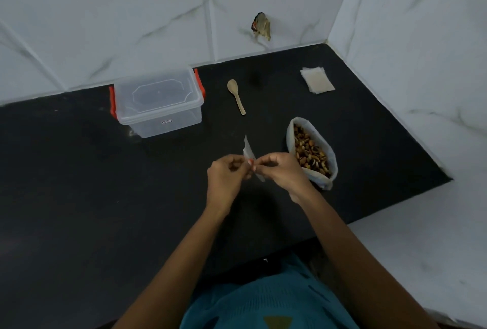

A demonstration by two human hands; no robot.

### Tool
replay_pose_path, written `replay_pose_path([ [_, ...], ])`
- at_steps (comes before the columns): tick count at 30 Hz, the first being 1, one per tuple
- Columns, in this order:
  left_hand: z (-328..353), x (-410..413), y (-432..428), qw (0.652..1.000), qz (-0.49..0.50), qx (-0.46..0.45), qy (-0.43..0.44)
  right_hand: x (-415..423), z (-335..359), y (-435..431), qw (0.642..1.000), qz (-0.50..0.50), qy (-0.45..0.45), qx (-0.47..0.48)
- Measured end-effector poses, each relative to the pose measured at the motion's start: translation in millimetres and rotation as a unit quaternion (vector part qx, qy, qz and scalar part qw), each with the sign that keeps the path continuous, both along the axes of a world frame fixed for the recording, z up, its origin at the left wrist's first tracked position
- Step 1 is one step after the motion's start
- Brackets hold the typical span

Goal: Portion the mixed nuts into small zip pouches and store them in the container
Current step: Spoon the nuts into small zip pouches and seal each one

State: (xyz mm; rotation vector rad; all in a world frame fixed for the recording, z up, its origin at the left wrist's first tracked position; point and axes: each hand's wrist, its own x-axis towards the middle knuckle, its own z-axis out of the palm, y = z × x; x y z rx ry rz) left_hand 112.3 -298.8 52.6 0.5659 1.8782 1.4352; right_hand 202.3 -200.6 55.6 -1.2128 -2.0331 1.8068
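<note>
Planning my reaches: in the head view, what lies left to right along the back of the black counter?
Clear plastic container with red latches → pale wooden spoon → stack of small flat translucent pouches.

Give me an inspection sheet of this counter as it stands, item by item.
Surface: black countertop.
Job's things: clear container, lid on, back left; wooden spoon lying to its right; open bag of mixed nuts at right; stack of pouches far right.
Clutter: nothing seen.
Grips: left hand and right hand both pinch one small pouch.
Cables: nothing seen.
Surroundings: marbled wall tiles; damaged spot on the back wall.
</note>
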Motion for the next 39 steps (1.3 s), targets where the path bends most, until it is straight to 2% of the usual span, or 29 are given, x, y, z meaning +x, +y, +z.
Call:
replay_pose_path([
  [3,1,-2,-2,1.0,-0.006,0.0,-0.031,3,0,2,1.0,0.004,0.011,-0.023],
  [6,2,1,-1,1.0,0.001,-0.017,-0.019,4,1,5,1.0,0.015,0.008,-0.025],
  [12,5,7,11,0.991,0.041,-0.094,0.087,2,1,5,0.975,0.038,-0.006,0.221],
  [15,4,6,16,0.984,0.054,-0.132,0.103,3,3,18,0.959,0.037,-0.019,0.279],
  [20,7,5,21,0.988,0.05,-0.112,0.098,-3,4,28,0.961,0.055,-0.021,0.269],
  [25,6,9,26,0.99,0.067,-0.071,0.101,-11,5,24,0.964,0.115,-0.022,0.238],
  [29,7,9,30,0.993,0.059,-0.052,0.083,-17,5,23,0.967,0.11,-0.012,0.229],
  [34,6,-8,29,0.982,0.044,-0.097,0.158,-16,2,37,0.97,0.051,-0.05,0.231],
  [39,10,-9,33,0.949,0.001,-0.15,0.276,-18,5,41,0.968,0.027,-0.062,0.241],
])
